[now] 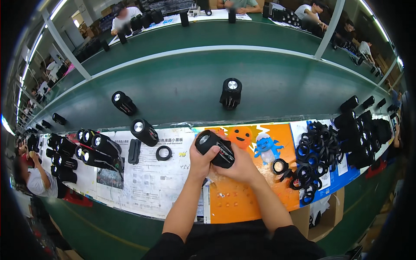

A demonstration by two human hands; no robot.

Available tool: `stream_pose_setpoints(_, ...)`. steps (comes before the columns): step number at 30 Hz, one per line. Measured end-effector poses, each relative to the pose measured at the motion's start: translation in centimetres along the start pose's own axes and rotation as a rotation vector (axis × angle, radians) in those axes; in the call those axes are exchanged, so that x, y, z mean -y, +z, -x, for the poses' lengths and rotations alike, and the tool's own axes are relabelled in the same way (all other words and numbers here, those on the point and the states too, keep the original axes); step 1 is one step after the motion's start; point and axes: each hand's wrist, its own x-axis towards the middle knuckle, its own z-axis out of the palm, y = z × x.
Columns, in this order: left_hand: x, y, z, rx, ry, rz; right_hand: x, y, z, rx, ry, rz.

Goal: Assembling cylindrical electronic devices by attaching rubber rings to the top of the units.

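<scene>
Green belt [173, 78] runs across behind the worktop [147, 203], framed by a pale metal rail [208, 48], with strip lights [59, 8] overhead and people [128, 17] seated on the far side. Printed sheets cover the worktop: scuffed white on the left, a bright orange sheet [236, 201] with cartoon figures in the middle, blue to the right. Black rings [318, 145] lie heaped on the right, beside massed dark cylinders [362, 138]; more cylinders [102, 147] lie grouped on the left.

Over the seam between white and orange, raised above the worktop, is a black cylinder [216, 149], tilted, with pale lettering and a touch of red along its side. Its upper-left end seems dark, though the fisheye view leaves its detail uncertain. Both hands grasp it: the left hand [202, 162] with its thumb across the near side, the right hand [241, 167] around the lower right end.
</scene>
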Motion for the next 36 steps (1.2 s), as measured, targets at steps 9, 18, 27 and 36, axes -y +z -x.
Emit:
stream_pose_setpoints(9,-0.3,-2.1,-0.6,0.194,0.008,0.227,0.2,2.1,1.0,-0.157,-0.236,0.145)
stream_pose_setpoints(18,0.4,-1.0,0.4,0.207,0.004,0.227,0.8,2.4,1.5,-0.084,-0.154,0.064)
stream_pose_setpoints(27,0.4,-1.2,0.6,0.205,-0.049,0.156,0.4,2.4,1.4,-0.059,-0.057,0.032)
stream_pose_setpoints(36,0.3,-1.5,0.7,0.212,-0.066,0.145,0.4,2.6,1.4,-0.063,-0.055,0.046)
